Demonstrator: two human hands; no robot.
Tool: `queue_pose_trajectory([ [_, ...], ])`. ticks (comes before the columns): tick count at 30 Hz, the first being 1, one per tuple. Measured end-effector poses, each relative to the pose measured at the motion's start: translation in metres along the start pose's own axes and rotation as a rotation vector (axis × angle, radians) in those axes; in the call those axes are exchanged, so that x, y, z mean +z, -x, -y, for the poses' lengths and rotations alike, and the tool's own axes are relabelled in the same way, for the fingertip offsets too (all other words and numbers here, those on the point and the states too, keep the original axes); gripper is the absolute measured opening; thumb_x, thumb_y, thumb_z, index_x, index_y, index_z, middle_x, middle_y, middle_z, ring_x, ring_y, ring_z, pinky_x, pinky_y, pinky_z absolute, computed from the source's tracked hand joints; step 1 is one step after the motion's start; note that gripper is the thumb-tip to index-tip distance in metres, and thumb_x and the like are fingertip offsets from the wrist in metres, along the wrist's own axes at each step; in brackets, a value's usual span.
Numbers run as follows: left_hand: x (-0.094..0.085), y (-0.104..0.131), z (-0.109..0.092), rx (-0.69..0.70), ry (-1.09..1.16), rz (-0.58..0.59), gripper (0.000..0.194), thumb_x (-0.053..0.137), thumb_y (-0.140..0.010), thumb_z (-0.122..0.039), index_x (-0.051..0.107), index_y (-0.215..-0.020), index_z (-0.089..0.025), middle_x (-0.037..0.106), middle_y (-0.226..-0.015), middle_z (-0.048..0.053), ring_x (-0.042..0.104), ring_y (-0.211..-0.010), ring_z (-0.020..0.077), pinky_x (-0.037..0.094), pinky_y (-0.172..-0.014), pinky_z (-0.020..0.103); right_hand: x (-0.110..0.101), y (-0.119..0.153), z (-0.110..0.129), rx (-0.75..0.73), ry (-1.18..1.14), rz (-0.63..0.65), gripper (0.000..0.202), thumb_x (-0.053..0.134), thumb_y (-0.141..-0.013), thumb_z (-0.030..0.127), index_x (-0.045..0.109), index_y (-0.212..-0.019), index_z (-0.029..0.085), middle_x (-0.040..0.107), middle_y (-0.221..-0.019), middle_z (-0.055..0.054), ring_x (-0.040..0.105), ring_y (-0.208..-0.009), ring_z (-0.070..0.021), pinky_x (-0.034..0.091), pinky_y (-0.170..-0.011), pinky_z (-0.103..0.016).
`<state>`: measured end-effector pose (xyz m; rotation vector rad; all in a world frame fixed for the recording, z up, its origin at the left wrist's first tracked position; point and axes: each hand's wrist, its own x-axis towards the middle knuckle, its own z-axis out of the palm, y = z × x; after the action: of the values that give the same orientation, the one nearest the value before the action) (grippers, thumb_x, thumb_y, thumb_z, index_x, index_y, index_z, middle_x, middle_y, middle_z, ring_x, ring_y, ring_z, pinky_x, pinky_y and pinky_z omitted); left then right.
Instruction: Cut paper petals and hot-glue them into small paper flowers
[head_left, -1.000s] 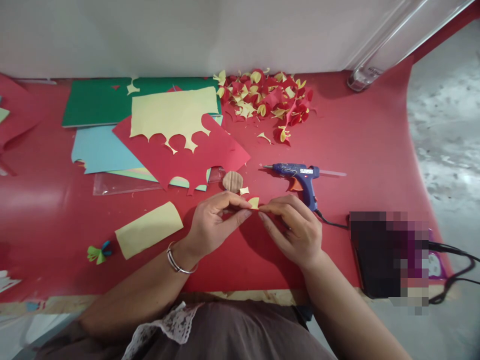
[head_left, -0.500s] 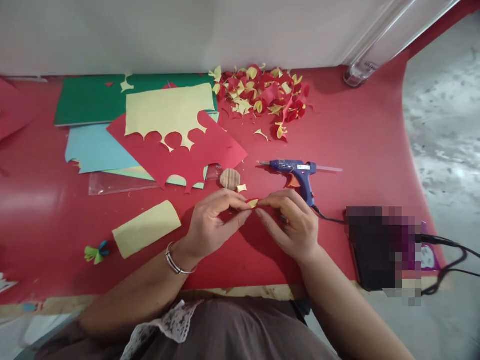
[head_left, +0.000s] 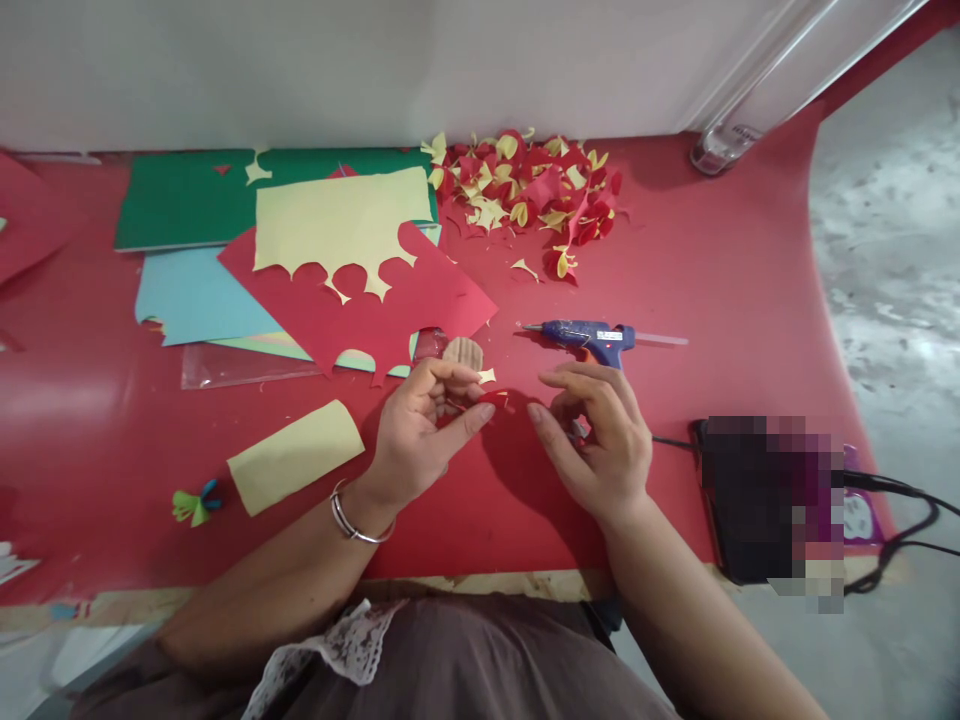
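Observation:
My left hand (head_left: pixel 424 430) pinches a small red paper piece (head_left: pixel 493 399) between thumb and fingertips, with a bit of yellow showing on it. Just to its right, my right hand (head_left: pixel 600 435) is off the piece, thumb and index finger apart. A small greyish bit (head_left: pixel 579 428) shows by its curled fingers; I cannot make out what it is. Behind that hand lies a blue glue gun (head_left: pixel 589 332), its orange trigger and handle partly hidden. A round corrugated cardboard disc (head_left: pixel 463 353) and a yellow paper scrap (head_left: pixel 487 376) lie beyond my left fingers.
Red and yellow paper petals (head_left: pixel 525 185) are heaped at the back. Cut yellow paper (head_left: pixel 337 225), red paper (head_left: pixel 442 290) and a green sheet (head_left: pixel 180 205) overlap at left. Nearer are a yellow strip (head_left: pixel 296 457) and a green-blue paper flower (head_left: pixel 195 503). A cable (head_left: pixel 675 442) runs right.
My right hand has let go of the paper piece and moved a little to the right, its fingers parting. The left hand keeps the piece, now turned to show mostly red.

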<state>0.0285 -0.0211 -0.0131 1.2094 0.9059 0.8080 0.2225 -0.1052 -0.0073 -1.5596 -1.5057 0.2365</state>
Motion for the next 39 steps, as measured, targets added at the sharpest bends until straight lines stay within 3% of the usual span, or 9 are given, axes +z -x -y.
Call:
queue_pose_trajectory([
  [6,0.002,-0.001,-0.001,-0.033,0.067,0.035,0.029,0.092,-0.084,-0.03,0.078,-0.108,-0.019,0.078,-0.097,0.005,0.073,-0.09,0.0137,0.061,-0.083,0.021,0.003,-0.003,0.001,-0.04,-0.081,0.173,0.039,0.067,-0.101,0.017,0.064,-0.139,0.025,0.075,-0.127,-0.012,0.075,-0.086,-0.0185,0.065,-0.071,-0.033],
  [9,0.003,-0.003,0.001,-0.044,0.176,0.069,0.023,0.093,-0.083,-0.027,0.08,-0.1,-0.019,0.076,-0.089,0.002,0.07,-0.082,0.0106,0.06,-0.079,0.02,0.005,-0.003,-0.001,-0.084,-0.062,0.208,0.031,0.066,-0.102,0.016,0.066,-0.131,0.024,0.078,-0.113,-0.009,0.076,-0.095,-0.0209,0.065,-0.079,-0.034],
  [13,0.004,-0.005,0.0,-0.097,0.312,0.094,0.023,0.096,-0.08,-0.027,0.08,-0.094,-0.019,0.076,-0.082,0.001,0.069,-0.072,0.0089,0.059,-0.069,0.018,0.006,-0.002,-0.003,-0.094,-0.065,0.244,0.014,0.064,-0.102,0.012,0.068,-0.111,0.022,0.074,-0.095,-0.006,0.073,-0.084,-0.0175,0.061,-0.071,-0.028],
  [20,-0.001,-0.011,-0.005,-0.159,0.448,0.056,0.029,0.099,-0.076,-0.031,0.076,-0.091,-0.02,0.075,-0.074,-0.001,0.072,-0.067,0.0104,0.059,-0.062,0.018,0.006,-0.003,-0.003,-0.117,-0.076,0.306,0.012,0.062,-0.102,0.013,0.068,-0.106,0.023,0.071,-0.094,-0.006,0.07,-0.081,-0.0165,0.059,-0.073,-0.029],
  [24,-0.01,-0.019,-0.012,-0.055,0.435,-0.055,0.032,0.098,-0.074,-0.032,0.073,-0.091,-0.021,0.074,-0.076,-0.001,0.071,-0.07,0.0108,0.058,-0.061,0.019,0.005,-0.003,-0.003,-0.104,-0.058,0.315,0.009,0.06,-0.104,0.017,0.068,-0.101,0.022,0.07,-0.091,-0.006,0.068,-0.078,-0.0158,0.056,-0.069,-0.028],
  [28,-0.024,-0.019,-0.02,0.112,0.209,-0.214,0.029,0.095,-0.078,-0.029,0.074,-0.095,-0.02,0.074,-0.083,0.0,0.072,-0.077,0.0117,0.059,-0.068,0.021,0.004,-0.001,-0.006,-0.077,-0.03,0.317,0.009,0.061,-0.104,0.02,0.067,-0.098,0.022,0.068,-0.088,-0.005,0.066,-0.076,-0.0162,0.054,-0.068,-0.028],
  [31,-0.032,-0.012,-0.024,0.158,0.023,-0.219,0.028,0.094,-0.081,-0.03,0.075,-0.098,-0.02,0.075,-0.088,0.001,0.071,-0.078,0.0121,0.06,-0.073,0.024,0.003,0.0,-0.009,-0.078,0.017,0.306,0.009,0.061,-0.104,0.021,0.067,-0.097,0.022,0.068,-0.087,-0.005,0.065,-0.074,-0.0154,0.052,-0.067,-0.028],
  [34,-0.037,-0.008,-0.028,0.167,-0.017,-0.252,0.028,0.094,-0.082,-0.033,0.074,-0.098,-0.021,0.074,-0.084,0.001,0.07,-0.074,0.012,0.059,-0.07,0.025,0.001,0.001,-0.012,-0.074,0.072,0.286,0.012,0.061,-0.104,0.023,0.067,-0.093,0.021,0.065,-0.083,-0.003,0.062,-0.07,-0.0143,0.049,-0.064,-0.027],
  [39,-0.053,-0.011,-0.041,0.342,0.014,-0.522,0.024,0.092,-0.082,-0.025,0.071,-0.094,-0.024,0.072,-0.078,-0.004,0.071,-0.071,0.0108,0.055,-0.063,0.025,-0.004,0.002,-0.016,-0.064,0.178,0.25,0.015,0.062,-0.104,0.025,0.067,-0.09,0.022,0.065,-0.081,-0.002,0.061,-0.067,-0.0141,0.047,-0.062,-0.027],
])
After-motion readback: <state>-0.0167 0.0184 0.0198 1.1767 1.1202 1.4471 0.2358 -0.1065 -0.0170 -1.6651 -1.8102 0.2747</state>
